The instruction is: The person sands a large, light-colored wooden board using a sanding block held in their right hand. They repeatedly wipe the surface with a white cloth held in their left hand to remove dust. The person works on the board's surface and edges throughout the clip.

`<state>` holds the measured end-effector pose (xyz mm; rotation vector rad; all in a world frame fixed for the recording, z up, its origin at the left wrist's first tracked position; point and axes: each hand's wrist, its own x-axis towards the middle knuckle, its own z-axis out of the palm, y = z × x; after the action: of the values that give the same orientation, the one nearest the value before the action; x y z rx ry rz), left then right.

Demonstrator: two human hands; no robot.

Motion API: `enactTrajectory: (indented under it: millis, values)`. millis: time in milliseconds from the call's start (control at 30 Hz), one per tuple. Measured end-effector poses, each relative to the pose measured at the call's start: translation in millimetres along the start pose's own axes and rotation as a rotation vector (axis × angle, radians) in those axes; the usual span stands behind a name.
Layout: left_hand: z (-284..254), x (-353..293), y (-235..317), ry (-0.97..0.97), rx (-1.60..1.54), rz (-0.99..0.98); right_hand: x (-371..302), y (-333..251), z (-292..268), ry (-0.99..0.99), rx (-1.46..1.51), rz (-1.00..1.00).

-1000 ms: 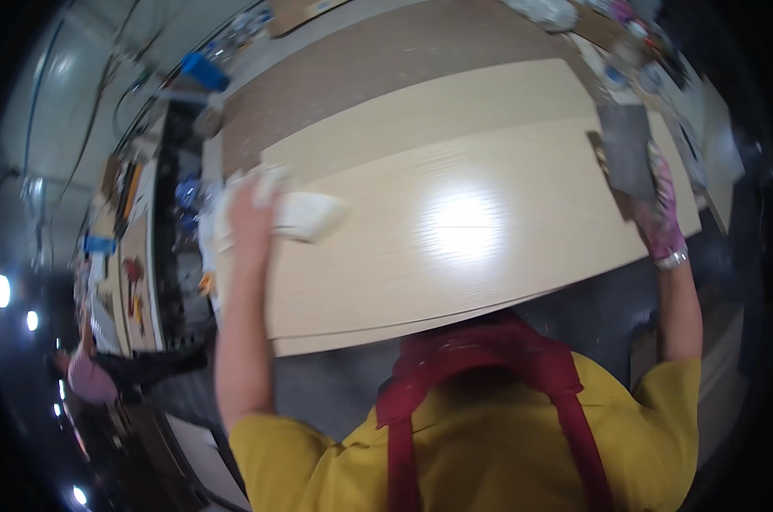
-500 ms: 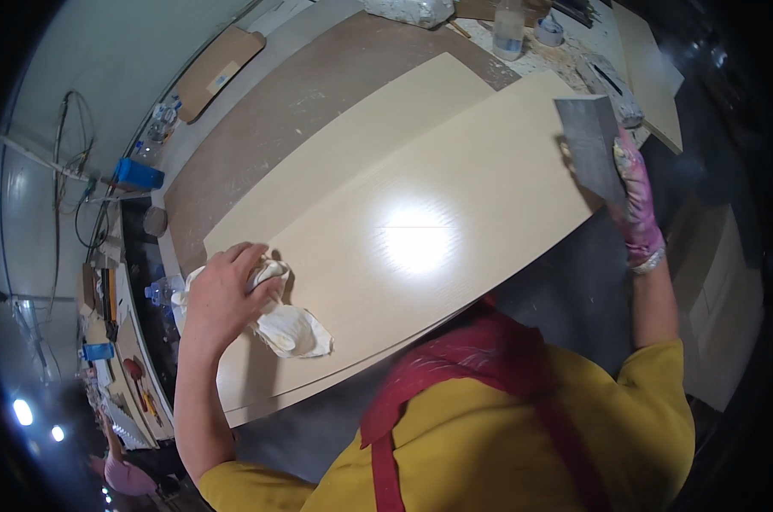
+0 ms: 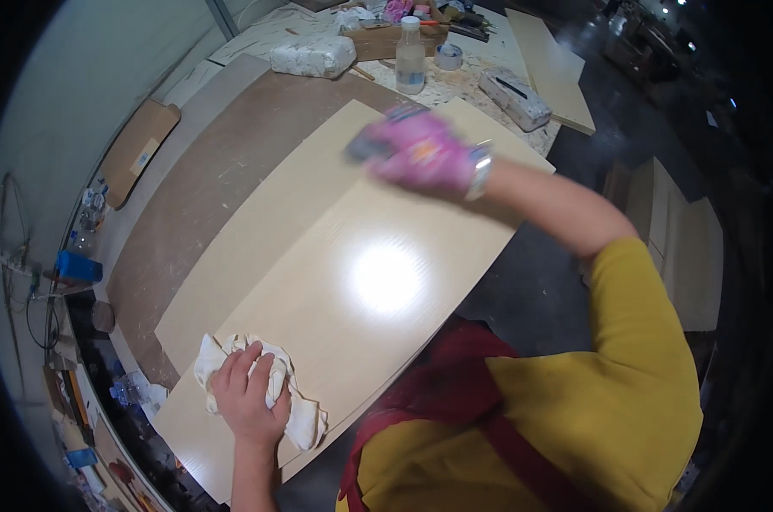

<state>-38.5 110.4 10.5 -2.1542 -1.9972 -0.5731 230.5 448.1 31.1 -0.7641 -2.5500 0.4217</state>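
Note:
My left hand (image 3: 248, 401) presses down on a crumpled white rag (image 3: 303, 424), its fingers curled into the cloth, near the left end of a pale wood-grain panel (image 3: 309, 307). My right hand (image 3: 427, 152) wears a pink-stained glove and is smeared by motion. It is closed round a grey sanding block (image 3: 369, 147), mostly hidden by the glove, over the far part of the panels. A second pale panel (image 3: 233, 264) shows along the far side of the first. A bright light reflects off the near panel's middle.
Beyond the panels lies a brown board (image 3: 181, 205). At the back are a white wrapped bundle (image 3: 314, 56), a clear bottle (image 3: 410, 64), a tape roll (image 3: 448, 57) and a whitish block (image 3: 514, 100). A blue box (image 3: 79, 266) stands at left; boards (image 3: 689, 247) stand at right.
My right hand has swung from beyond the panel's right end in over the panels, carrying the sanding block. My left hand has settled lower onto the rag. The whole view has shifted.

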Motion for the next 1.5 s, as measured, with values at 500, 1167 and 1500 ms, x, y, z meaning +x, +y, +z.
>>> enactTrajectory:
  millis: [500, 1167, 1500]
  values:
    - [4.7, -31.2, 29.9, -0.035, -0.254, 0.303, 53.2, -162.4, 81.8, -0.497, 0.188, -0.334]
    - [9.9, -27.2, 31.8, 0.062, -0.263, 0.231, 83.2, -240.5, 114.1, -0.595, 0.114, -0.351]
    - [-4.2, -17.7, 36.8, 0.015, -0.088, 0.152, 45.3, -154.9, 97.7, -0.186, 0.198, -0.335]
